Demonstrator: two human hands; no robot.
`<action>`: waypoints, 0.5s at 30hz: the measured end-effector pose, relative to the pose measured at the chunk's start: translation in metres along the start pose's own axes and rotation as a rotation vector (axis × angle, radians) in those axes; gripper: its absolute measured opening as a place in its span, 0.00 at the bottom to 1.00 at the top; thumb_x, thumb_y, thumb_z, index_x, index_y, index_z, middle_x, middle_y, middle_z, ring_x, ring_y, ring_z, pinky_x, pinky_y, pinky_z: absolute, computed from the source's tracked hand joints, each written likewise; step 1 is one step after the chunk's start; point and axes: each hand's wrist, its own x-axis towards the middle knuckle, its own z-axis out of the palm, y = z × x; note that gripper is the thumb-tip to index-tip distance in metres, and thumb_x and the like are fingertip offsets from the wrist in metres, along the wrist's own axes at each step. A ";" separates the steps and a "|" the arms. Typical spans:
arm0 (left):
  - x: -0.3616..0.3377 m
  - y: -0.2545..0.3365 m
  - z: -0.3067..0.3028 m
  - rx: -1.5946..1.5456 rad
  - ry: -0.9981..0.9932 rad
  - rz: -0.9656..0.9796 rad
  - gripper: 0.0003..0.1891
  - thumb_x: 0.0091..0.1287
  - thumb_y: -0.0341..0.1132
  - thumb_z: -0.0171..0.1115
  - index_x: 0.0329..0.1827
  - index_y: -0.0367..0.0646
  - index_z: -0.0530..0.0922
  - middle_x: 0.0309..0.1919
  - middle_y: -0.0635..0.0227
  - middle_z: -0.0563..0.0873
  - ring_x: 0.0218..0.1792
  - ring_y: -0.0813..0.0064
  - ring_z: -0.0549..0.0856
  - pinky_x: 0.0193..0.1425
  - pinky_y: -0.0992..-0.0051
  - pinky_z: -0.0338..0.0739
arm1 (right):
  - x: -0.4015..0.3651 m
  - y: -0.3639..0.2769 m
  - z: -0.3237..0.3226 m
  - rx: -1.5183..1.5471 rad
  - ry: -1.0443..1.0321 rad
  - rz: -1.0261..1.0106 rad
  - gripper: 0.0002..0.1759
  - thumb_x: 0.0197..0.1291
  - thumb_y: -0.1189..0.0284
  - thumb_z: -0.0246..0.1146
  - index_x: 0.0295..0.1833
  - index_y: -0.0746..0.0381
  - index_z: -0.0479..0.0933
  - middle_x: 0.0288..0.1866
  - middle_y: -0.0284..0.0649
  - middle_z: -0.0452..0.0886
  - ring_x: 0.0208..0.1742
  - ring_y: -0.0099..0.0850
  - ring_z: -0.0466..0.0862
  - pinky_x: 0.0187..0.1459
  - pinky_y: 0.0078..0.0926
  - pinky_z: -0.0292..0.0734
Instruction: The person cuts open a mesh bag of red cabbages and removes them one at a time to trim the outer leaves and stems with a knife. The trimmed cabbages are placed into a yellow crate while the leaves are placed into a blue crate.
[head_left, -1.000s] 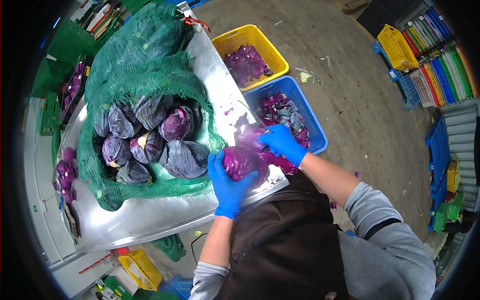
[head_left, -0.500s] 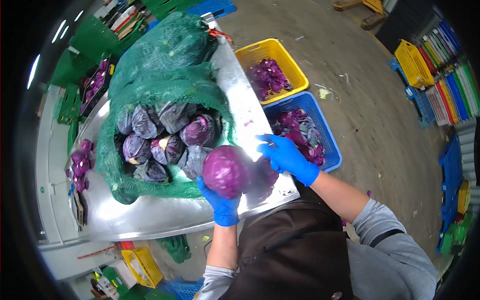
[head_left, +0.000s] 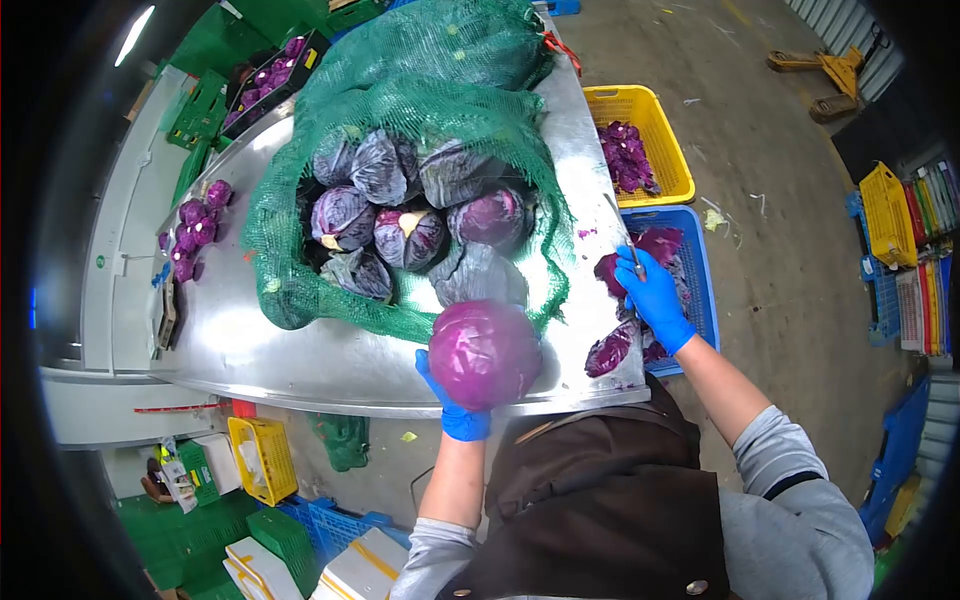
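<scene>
My left hand (head_left: 455,400), in a blue glove, cups a trimmed red cabbage (head_left: 484,355) from below and the left, just over the table's near edge. My right hand (head_left: 655,300), also gloved, is closed around a small knife (head_left: 638,264), of which only a short metal piece shows. It is over the table's right edge, against a loose purple leaf (head_left: 607,273). Another cabbage leaf (head_left: 609,350) lies on the metal table (head_left: 270,365) near the corner. Behind the held cabbage, a green mesh bag (head_left: 285,270) gapes with several dull, untrimmed cabbages (head_left: 408,238) inside.
Beyond the table's right edge stand a blue crate (head_left: 708,300) and a yellow crate (head_left: 680,165), both holding purple leaves. Several small purple cabbages (head_left: 195,225) sit at the table's left end. A second filled mesh bag (head_left: 440,45) lies behind the first.
My right hand has moved away from the cabbage to the table's right edge. Loose leaves now show between cabbage and hand. My left hand still holds the cabbage; the view has shifted.
</scene>
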 end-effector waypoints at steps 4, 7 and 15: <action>-0.001 -0.012 0.045 0.374 0.017 -0.015 0.40 0.54 0.60 0.57 0.65 0.43 0.69 0.60 0.57 0.76 0.59 0.59 0.76 0.64 0.57 0.72 | -0.024 -0.066 0.012 0.016 -0.170 0.051 0.22 0.62 0.69 0.64 0.61 0.60 0.74 0.45 0.34 0.82 0.25 0.18 0.76 0.26 0.18 0.73; 0.006 -0.032 0.090 0.840 -0.192 0.051 0.40 0.43 0.38 0.70 0.64 0.39 0.68 0.57 0.62 0.77 0.58 0.67 0.77 0.66 0.68 0.68 | -0.044 -0.085 0.017 -0.078 -0.278 0.103 0.24 0.63 0.65 0.64 0.63 0.60 0.73 0.45 0.34 0.81 0.32 0.16 0.76 0.30 0.16 0.73; 0.017 -0.066 0.061 0.511 -0.101 -0.271 0.39 0.49 0.46 0.66 0.66 0.40 0.69 0.59 0.56 0.77 0.61 0.59 0.76 0.69 0.58 0.67 | -0.086 -0.061 -0.006 0.117 -0.197 0.160 0.25 0.61 0.65 0.67 0.62 0.59 0.75 0.34 0.31 0.82 0.19 0.14 0.72 0.20 0.13 0.68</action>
